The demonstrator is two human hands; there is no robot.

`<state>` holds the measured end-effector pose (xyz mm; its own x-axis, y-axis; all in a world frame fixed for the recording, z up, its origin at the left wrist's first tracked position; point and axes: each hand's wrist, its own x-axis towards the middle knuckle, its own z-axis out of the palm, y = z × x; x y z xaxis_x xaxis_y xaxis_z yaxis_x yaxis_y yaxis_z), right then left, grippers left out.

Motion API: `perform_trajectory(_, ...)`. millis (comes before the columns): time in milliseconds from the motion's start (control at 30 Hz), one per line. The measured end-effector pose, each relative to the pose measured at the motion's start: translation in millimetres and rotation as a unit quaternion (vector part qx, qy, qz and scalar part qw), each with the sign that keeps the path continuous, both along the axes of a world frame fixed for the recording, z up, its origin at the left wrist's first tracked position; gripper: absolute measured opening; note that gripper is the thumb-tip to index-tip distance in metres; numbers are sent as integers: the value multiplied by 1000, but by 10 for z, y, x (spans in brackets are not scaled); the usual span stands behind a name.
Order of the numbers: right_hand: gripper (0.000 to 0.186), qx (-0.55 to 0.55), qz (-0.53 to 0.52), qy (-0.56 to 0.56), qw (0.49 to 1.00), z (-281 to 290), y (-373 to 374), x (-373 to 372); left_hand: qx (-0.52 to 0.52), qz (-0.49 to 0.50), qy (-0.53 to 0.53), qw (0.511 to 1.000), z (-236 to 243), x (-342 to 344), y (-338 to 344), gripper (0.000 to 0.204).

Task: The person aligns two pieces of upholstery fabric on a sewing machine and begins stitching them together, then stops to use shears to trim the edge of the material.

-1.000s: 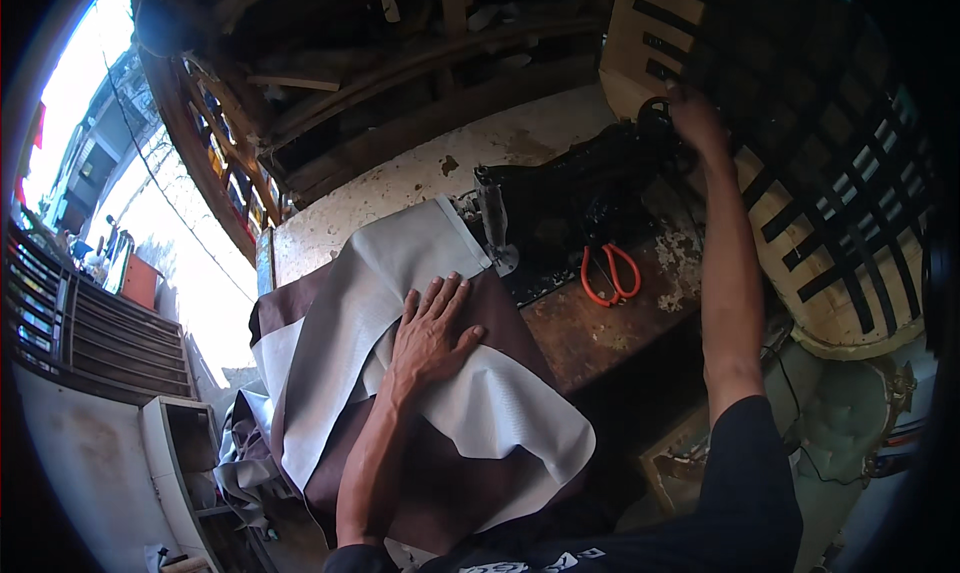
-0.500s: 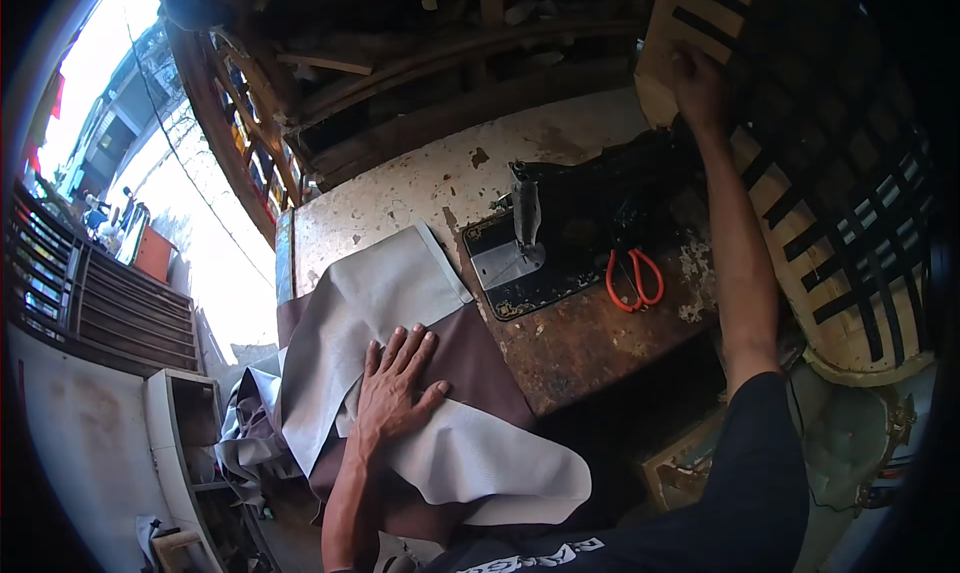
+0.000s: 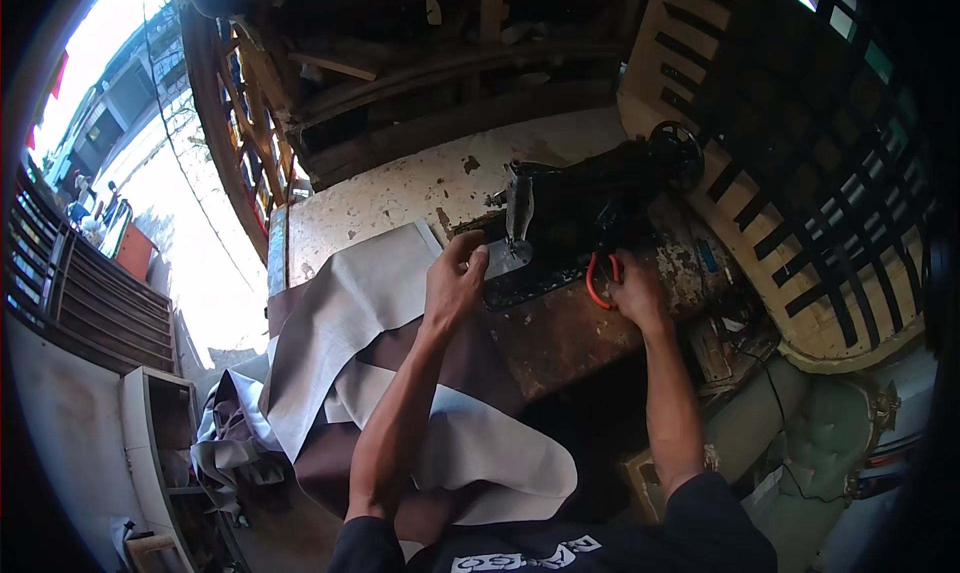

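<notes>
A black sewing machine (image 3: 610, 183) stands on the worn table, its bright needle plate (image 3: 508, 258) beside my left hand (image 3: 456, 281). That hand is raised over the corner of the grey fabric, thumb and fingers curled together; whatever they hold, if anything, is too small to make out. At the machine's front edge lie scissors with red handles (image 3: 597, 285), and my right hand (image 3: 637, 291) has its fingers closed on one handle loop. The grey and maroon fabric (image 3: 350, 283) drapes over the table's left end and down toward my lap.
A wooden frame with woven black straps (image 3: 800, 263) leans at the right, close to the machine's handwheel (image 3: 677, 153). Behind the worn tabletop (image 3: 400, 188) rises dark wooden framing. A white shelf unit (image 3: 150, 423) stands lower left, and a green tufted seat (image 3: 825, 428) lower right.
My right hand has come down from the handwheel area to the scissors. My left hand has lifted off the fabric, moved up and right toward the needle, and curled its fingers.
</notes>
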<state>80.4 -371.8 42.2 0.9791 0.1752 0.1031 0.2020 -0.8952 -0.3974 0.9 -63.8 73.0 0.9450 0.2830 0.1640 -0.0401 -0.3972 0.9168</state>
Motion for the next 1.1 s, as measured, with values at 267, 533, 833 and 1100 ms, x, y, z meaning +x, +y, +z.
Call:
perform_trajectory(267, 86, 68, -11, 52, 996, 165, -4, -103, -202, 23, -55, 978, -229, 671, -160, 44)
perform_trajectory(533, 56, 508, 94, 393, 761, 142, 265, -887, 141, -87, -60, 984, -440, -302, 179, 36)
perform_trajectory(833, 51, 564, 61, 563, 601, 278, 1430, -1617, 391, 15, 112, 914, -514, -1179, 796, 67)
perform_trajectory(1100, 53, 471, 109, 524, 702, 143, 1954, -1728, 277, 56, 22, 959, -619, -1220, 886, 50)
